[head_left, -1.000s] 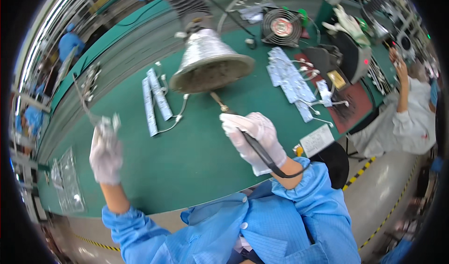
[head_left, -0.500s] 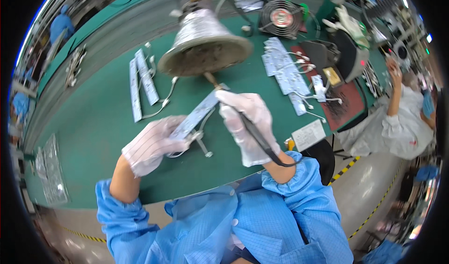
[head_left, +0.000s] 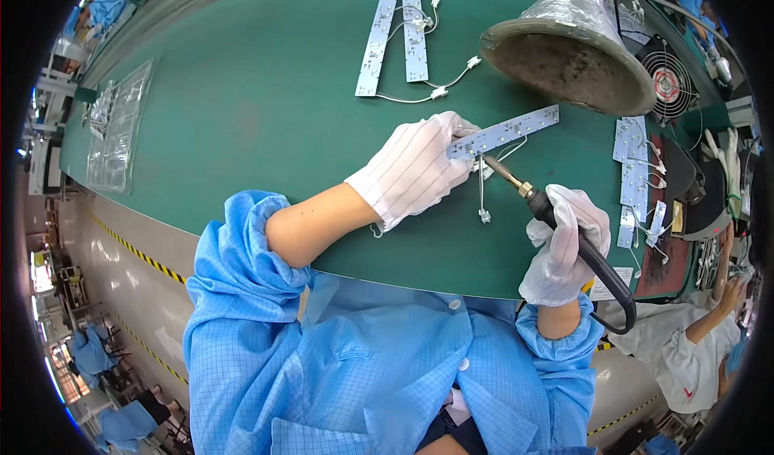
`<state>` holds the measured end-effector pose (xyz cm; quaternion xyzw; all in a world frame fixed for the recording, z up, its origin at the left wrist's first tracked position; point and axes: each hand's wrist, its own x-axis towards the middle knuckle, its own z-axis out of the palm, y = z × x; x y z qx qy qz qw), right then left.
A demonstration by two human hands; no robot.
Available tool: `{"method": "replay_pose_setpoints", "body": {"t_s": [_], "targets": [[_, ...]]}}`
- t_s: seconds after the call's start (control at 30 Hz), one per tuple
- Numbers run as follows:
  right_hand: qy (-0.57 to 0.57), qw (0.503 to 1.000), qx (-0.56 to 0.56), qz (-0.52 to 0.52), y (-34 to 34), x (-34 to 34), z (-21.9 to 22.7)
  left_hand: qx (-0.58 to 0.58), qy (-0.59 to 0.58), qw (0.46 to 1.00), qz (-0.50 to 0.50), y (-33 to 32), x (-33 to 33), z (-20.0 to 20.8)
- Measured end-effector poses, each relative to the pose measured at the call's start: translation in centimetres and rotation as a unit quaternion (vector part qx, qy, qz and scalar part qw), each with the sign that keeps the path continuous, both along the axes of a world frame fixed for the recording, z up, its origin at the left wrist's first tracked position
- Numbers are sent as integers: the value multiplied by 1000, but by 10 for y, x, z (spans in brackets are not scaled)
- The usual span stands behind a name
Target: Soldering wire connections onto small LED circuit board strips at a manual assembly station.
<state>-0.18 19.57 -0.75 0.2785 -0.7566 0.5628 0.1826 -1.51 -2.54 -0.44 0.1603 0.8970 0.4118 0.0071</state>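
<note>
My left hand, in a white striped glove, pinches one end of a pale blue LED strip board. White wires with a small connector hang below the board. My gloved right hand is wrapped round the black handle of a soldering iron. The iron's tip points up and left, at the board's lower edge near my left fingers; whether it touches cannot be made out. Two more LED boards joined by white wires lie farther off on the green mat.
A foil-wrapped fume hood hangs at the far right, above the held board. Several wired LED boards lie by a brown pad at right, near a round fan. Clear plastic trays lie at left. A co-worker in white sits at right.
My view has swung right, so the bench things sit differently in it. The iron's tip has come from the board's far end to its lower edge near my left fingers.
</note>
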Motion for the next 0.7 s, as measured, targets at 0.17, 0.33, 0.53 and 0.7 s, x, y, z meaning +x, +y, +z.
{"method": "replay_pose_setpoints", "body": {"t_s": [0.17, 0.33, 0.53, 0.7], "targets": [[3, 999, 17, 35, -1, -4, -1, 29, -64, 997, 24, 1, 2, -3], [-14, 999, 26, 28, -5, -1, 2, -4, 71, 997, 16, 1, 2, -11], [-34, 998, 40, 30, -6, -1, 3, 7, -51, 999, 18, 2, 3, -1], [-35, 997, 60, 23, -4, -1, 1, 23, -76, 996, 30, 2, 2, 2]]}}
